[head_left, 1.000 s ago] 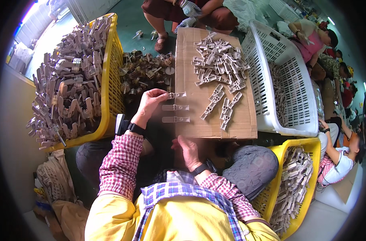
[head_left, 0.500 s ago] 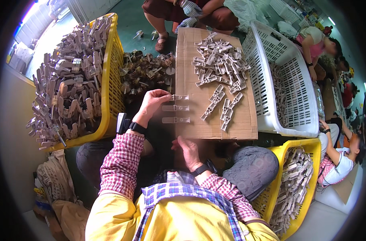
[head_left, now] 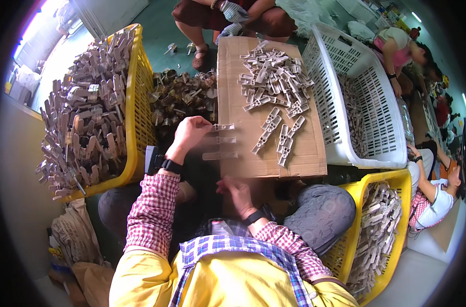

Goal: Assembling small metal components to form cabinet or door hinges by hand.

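Observation:
My left hand [head_left: 192, 134] is closed in a pinch at the left edge of a cardboard sheet [head_left: 233, 97]. Its fingertips are on the outer end of a flat grey plastic lever piece [head_left: 224, 127]. Two similar lever pieces [head_left: 220, 155] lie nearer me in a row, their ends jutting past the cardboard's edge; some blur covers them. Farther back on the sheet is a heap of loose lever pieces [head_left: 274, 77], with short lines of them [head_left: 289, 140] in front. Below the near edge, my right hand [head_left: 239, 197] has its fingers apart, slightly blurred, with nothing visible in it.
Left stands a yellow crate [head_left: 135, 102] heaped with lever assemblies; metal fittings [head_left: 184, 97] lie beside it. A white crate [head_left: 363, 97] and another yellow crate [head_left: 404, 204], both holding parts, are on the right. Across from me crouches a person with gloved hands [head_left: 233, 11]; other people sit at right.
The whole view has shifted slightly. My left hand stays pinched at the farthest lever piece in the row, and my right hand keeps nearly the same place below the cardboard.

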### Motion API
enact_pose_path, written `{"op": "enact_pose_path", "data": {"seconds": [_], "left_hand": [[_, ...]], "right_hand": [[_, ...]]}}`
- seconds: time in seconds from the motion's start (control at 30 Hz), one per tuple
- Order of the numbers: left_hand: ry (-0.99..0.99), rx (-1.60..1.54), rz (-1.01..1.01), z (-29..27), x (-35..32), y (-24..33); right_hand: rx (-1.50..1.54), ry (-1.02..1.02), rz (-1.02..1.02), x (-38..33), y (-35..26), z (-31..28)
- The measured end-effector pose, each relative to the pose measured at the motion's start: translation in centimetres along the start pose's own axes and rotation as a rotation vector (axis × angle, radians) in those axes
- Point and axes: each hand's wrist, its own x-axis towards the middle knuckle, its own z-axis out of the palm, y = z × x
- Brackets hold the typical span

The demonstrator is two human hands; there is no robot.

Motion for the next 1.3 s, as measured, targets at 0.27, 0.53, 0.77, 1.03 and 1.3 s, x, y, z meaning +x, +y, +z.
{"op": "enact_pose_path", "data": {"seconds": [0.27,0.53,0.77,1.03,1.3], "left_hand": [[0.082,0.389,0.586,6.2,5.7,10.4],[0.055,0.652,0.572,13.2,9.3,11.1],[-0.167,-0.18,0.261,3.2,6.0,13.0],[-0.063,-0.883,-0.13,-1.8,2.1,1.0],[-0.006,-0.772,-0.128,0.5,3.0,-1.2]], "right_hand": [[0.179,-0.044,0.032,0.4,1.2,-0.3],[0.13,-0.081,0.03,0.2,0.8,0.2],[0.153,-0.072,0.047,0.6,0.7,-0.3],[0.087,-0.057,0.026,0.4,0.4,-0.1],[0.028,-0.001,0.014,0.1,-0.1,0.1]]}}
